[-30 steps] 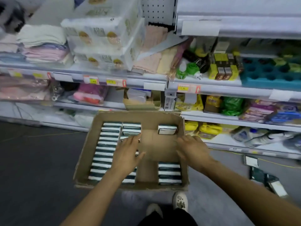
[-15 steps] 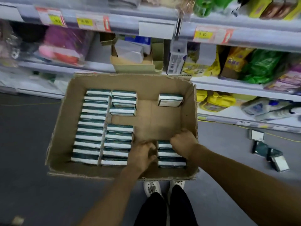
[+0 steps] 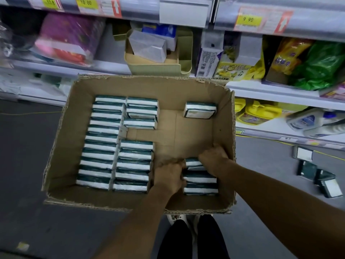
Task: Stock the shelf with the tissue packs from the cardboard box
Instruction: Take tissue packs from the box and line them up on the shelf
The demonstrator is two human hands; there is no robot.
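My left hand (image 3: 170,172) and right hand (image 3: 212,157) were both down inside the open brown cardboard box (image 3: 61,146), fingers curled and clamped on either end of the small stack of green-and-white tissue packs (image 3: 200,179) in its near right corner. 2 long rows of the same packs (image 3: 101,143) filled the box's left side. The grey shop shelf (image 3: 270,92) stood just beyond the box.
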